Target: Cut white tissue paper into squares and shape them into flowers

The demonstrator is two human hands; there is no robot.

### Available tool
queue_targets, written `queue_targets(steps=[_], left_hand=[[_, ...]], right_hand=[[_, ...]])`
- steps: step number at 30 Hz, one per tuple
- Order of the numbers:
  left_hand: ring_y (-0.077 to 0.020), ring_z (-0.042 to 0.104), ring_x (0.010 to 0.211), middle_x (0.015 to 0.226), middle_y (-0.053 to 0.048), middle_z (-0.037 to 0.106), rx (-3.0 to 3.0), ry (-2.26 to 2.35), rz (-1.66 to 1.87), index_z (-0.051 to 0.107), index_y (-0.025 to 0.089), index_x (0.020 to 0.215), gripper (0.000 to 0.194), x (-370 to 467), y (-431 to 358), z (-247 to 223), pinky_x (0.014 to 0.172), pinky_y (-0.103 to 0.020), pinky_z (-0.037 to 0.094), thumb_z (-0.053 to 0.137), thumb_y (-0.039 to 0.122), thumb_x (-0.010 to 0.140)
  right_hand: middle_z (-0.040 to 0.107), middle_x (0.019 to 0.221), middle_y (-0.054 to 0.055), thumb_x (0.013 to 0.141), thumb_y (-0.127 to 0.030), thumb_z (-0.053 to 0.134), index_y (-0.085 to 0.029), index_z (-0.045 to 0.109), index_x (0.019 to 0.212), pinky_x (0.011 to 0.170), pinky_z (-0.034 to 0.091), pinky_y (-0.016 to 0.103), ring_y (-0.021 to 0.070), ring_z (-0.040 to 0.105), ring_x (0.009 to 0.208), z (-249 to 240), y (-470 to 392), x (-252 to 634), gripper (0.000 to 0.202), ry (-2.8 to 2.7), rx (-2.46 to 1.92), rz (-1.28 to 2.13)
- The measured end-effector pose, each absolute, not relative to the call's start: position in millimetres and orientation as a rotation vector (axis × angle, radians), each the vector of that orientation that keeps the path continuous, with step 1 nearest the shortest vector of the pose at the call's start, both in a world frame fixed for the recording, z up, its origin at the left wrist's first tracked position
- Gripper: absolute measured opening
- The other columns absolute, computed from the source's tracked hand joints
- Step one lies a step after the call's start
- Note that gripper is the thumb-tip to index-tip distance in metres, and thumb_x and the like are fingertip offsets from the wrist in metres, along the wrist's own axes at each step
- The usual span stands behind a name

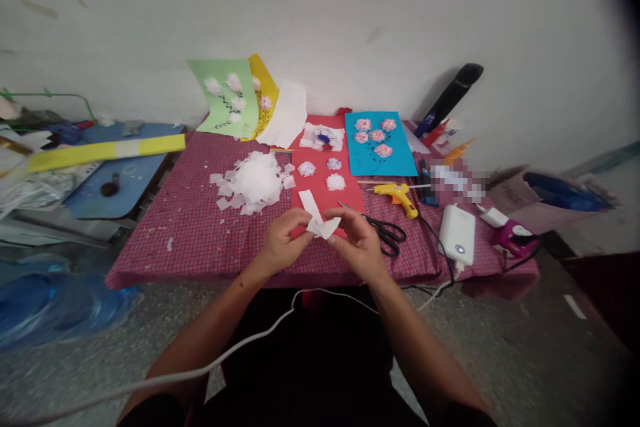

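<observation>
Between my two hands is a folded strip of white paper [325, 228], held over the front of a red sheet [320, 197]. My left hand [285, 243] pinches its left part between thumb and fingers. At its right end, the thumb and fingertips of my right hand [361, 243] close on the paper. Another white strip [309, 203] shows just behind; I cannot tell whether it is the same piece. Three small paper flowers [335, 182] lie on the red sheet. Black-handled scissors [387, 233] rest beside my right hand.
A pile of white paper squares [257, 180] lies left of the red sheet. A yellow glue gun [397, 197] and a white power bank [457, 235] sit to the right. Flower cards, one green [225, 97] and one blue [380, 143], stand behind. A white cable [235, 343] crosses in front.
</observation>
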State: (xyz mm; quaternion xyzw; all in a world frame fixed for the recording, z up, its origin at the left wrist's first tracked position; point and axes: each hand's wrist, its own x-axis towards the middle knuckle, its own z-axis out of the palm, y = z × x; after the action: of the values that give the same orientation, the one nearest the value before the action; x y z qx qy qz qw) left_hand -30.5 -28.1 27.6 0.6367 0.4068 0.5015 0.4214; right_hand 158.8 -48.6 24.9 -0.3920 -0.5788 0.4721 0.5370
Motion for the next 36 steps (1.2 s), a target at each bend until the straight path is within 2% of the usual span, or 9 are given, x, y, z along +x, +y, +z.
queue_targets(steps=[3,8,12,16,19,23,26,32,36], left_hand=[[-0.0212,0.063,0.092,0.093,-0.006,0.072,1.587,0.992,1.229,0.077,0.024,0.082,0.004,-31.6,-27.8,27.2,0.093,-0.036,0.046,0.076,0.021,0.079],[-0.0211,0.068,0.09,0.1,-0.007,0.074,1.037,0.744,1.063,0.076,0.022,0.102,0.031,-31.0,-26.2,16.7,0.086,-0.035,0.051,0.084,0.032,0.074],[-0.0206,0.07,0.083,0.101,-0.01,0.076,0.631,0.649,0.937,0.073,0.018,0.113,0.05,-28.3,-25.1,14.3,0.082,-0.035,0.054,0.089,0.033,0.069],[-0.0206,0.072,0.082,0.096,-0.011,0.078,0.584,0.657,0.879,0.077,0.014,0.1,0.038,-23.1,-25.1,7.9,0.085,-0.037,0.054,0.09,0.026,0.067],[-0.0197,0.072,0.082,0.094,-0.01,0.078,0.571,0.653,0.896,0.078,0.014,0.097,0.034,-19.7,-24.9,1.1,0.085,-0.036,0.054,0.09,0.025,0.068],[-0.0176,0.072,0.085,0.099,-0.007,0.078,0.522,0.681,1.039,0.077,0.017,0.099,0.032,-17.5,-22.3,-1.1,0.086,-0.034,0.054,0.088,0.024,0.07],[-0.0158,0.07,0.082,0.096,-0.005,0.078,0.532,0.715,1.121,0.077,0.017,0.096,0.027,-15.5,-20.0,0.4,0.083,-0.032,0.054,0.087,0.024,0.072],[-0.016,0.069,0.086,0.097,-0.005,0.078,0.606,0.76,1.166,0.078,0.018,0.094,0.029,-10.9,-21.4,0.2,0.088,-0.032,0.052,0.089,0.024,0.067],[-0.0189,0.07,0.091,0.101,-0.007,0.078,0.639,0.761,1.152,0.079,0.017,0.093,0.028,-14.0,-24.0,-1.0,0.092,-0.035,0.05,0.088,0.026,0.068]], right_hand=[[0.069,0.124,0.006,0.083,-0.033,0.077,-0.028,0.067,0.121,0.106,0.047,0.043,0.0255,0.063,0.118,32.1,-50.7,160.9,0.039,-1.431,-0.924,1.057],[0.073,0.085,0.004,0.081,-0.043,0.076,-0.023,0.072,0.089,0.078,0.057,0.039,0.0227,0.068,0.079,27.0,-44.0,158.4,0.022,-1.254,-1.076,1.242],[0.075,0.083,0.003,0.077,-0.043,0.08,-0.022,0.073,0.092,0.074,0.057,0.039,0.0215,0.068,0.072,22.4,-35.8,154.6,0.027,-1.038,-1.056,1.445],[0.074,0.078,0.004,0.076,-0.048,0.079,-0.02,0.072,0.086,0.064,0.056,0.036,0.0203,0.065,0.064,19.1,-32.3,150.4,0.03,-1.005,-1.113,1.516],[0.073,0.081,0.004,0.078,-0.05,0.075,-0.021,0.069,0.099,0.061,0.055,0.034,0.0205,0.065,0.066,14.1,-32.4,147.8,0.036,-1.047,-1.17,1.477],[0.071,0.106,0.008,0.086,-0.043,0.069,-0.023,0.062,0.118,0.083,0.056,0.038,0.023,0.068,0.094,14.6,-38.8,150.4,0.038,-1.252,-1.222,0.994],[0.067,0.123,0.012,0.084,-0.038,0.073,-0.023,0.066,0.112,0.102,0.048,0.046,0.0287,0.061,0.117,20.7,-46.5,152.8,0.032,-1.612,-1.201,0.707],[0.071,0.085,0.005,0.093,-0.029,0.059,-0.023,0.067,0.087,0.079,0.052,0.037,0.0218,0.066,0.081,16.1,-48.7,146.2,0.011,-1.653,-1.308,0.675],[0.071,0.094,0.005,0.09,-0.034,0.065,-0.022,0.066,0.105,0.075,0.053,0.032,0.0194,0.066,0.081,13.9,-46.8,144.6,0.02,-1.536,-1.249,0.883]])
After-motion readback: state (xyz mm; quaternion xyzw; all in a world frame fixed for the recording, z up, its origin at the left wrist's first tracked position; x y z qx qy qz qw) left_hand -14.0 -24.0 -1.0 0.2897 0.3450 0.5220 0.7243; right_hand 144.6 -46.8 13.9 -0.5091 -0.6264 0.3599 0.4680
